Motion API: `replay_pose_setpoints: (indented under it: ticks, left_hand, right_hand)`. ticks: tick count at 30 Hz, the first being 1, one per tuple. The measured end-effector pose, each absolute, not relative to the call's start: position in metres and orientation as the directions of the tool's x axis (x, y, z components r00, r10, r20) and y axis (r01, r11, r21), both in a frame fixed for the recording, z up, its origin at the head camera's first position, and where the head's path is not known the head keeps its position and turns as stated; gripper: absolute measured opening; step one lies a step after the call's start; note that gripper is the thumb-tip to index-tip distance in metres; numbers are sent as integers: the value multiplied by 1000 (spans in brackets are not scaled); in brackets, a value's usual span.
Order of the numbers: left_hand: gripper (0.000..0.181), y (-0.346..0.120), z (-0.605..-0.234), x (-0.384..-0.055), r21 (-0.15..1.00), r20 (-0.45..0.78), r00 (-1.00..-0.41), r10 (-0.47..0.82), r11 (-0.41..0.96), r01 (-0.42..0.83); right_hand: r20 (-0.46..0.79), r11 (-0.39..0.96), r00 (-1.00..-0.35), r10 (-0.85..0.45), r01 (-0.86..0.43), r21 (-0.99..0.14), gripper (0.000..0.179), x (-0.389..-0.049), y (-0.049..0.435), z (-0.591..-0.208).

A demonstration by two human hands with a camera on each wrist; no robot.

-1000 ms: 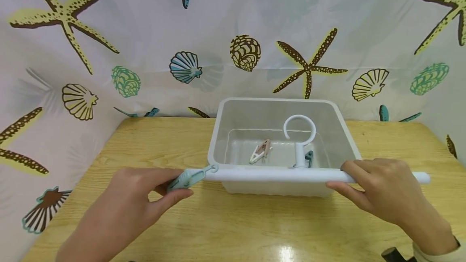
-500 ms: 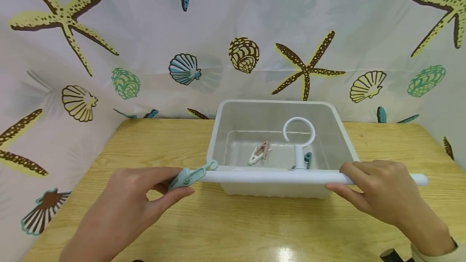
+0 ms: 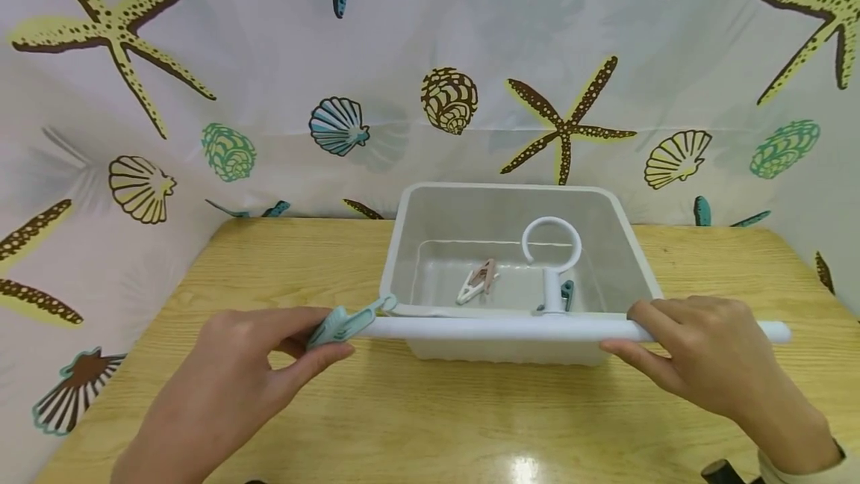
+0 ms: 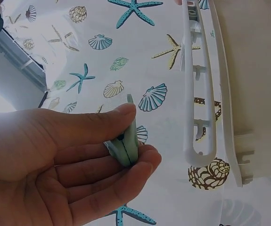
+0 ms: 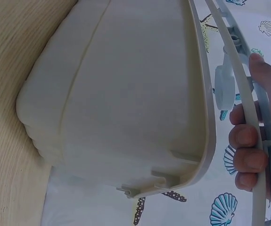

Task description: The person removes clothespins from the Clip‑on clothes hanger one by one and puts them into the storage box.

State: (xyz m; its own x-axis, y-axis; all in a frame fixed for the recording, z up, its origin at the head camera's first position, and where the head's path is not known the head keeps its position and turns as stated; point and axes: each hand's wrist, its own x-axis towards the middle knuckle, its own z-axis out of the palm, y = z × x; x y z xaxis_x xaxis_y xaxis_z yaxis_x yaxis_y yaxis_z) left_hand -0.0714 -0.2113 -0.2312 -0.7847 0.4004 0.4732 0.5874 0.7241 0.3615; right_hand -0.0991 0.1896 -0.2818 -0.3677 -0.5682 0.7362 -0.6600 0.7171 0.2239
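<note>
In the head view my left hand [image 3: 228, 368] pinches a light green clothespin [image 3: 341, 326] between thumb and fingers, its small ring end pointing right. My right hand [image 3: 712, 349] grips the long bar of a white plastic hanger [image 3: 484, 329] near its right end. The hanger's round hook [image 3: 579, 249] stands up over a pale bin [image 3: 520, 349]. Seen from the left wrist, the clothespin [image 4: 129, 146] is apart from the hanger's rounded end [image 4: 201, 157]. The right wrist view shows fingers [image 5: 250, 160] curled round the hanger rail [image 5: 249, 101].
Inside the bin lie a white clothespin [image 3: 469, 290], a pinkish-brown one [image 3: 485, 275] and a dark teal one [image 3: 568, 293], partly hidden by the hook's stem. Beneath is a wooden table [image 3: 430, 424]. A seashell-print cloth [image 3: 396, 36] hangs behind. A dark cylindrical object [image 3: 720, 472] shows near the right sleeve.
My left hand and the light green clothespin have shifted slightly left. The right hand and hanger stay nearly still over the bin.
</note>
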Motion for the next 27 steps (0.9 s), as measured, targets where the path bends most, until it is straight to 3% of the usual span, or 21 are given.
replay_pose_setpoints:
  ticks: [13,21,27]
  left_hand:
    - [22,-214,-233,-74,337,497,-771,397,731,594]
    - [13,-210,-226,-84,344,479,-753,451,692,634]
    - [10,-207,-217,-93,375,392,-788,475,700,608]
  right_hand:
    - [746,714,-348,-568,-659,236,54,-96,187,-278]
    - [737,726,-372,-565,-648,230,55,-98,189,-282]
    - [732,726,-375,-569,-647,234,56,-98,190,-282]
